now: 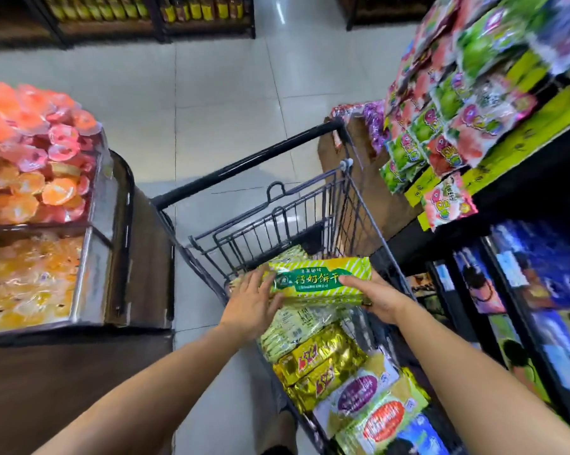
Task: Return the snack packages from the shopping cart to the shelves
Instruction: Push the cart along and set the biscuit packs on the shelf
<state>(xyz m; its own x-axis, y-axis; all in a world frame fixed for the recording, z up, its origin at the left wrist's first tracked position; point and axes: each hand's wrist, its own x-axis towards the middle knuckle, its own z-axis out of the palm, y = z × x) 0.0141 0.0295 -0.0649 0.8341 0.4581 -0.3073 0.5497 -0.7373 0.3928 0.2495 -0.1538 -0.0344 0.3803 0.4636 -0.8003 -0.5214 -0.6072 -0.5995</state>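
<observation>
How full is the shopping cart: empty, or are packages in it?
Not empty: gold packages, pale green packs and labelled bags lie in the cart, below the held green biscuit pack.

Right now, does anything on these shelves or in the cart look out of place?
Only slightly: on the right shelf, a pink candy bag sits tilted, hanging over the front edge and covering part of the yellow strip. Nothing looks spilled or torn; the packs in the cart lie loosely piled.

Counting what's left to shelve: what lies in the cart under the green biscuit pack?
Under the biscuit pack in the cart: pale green packs, gold packs, bags with purple and red ovals. Anything deeper is covered.
</observation>
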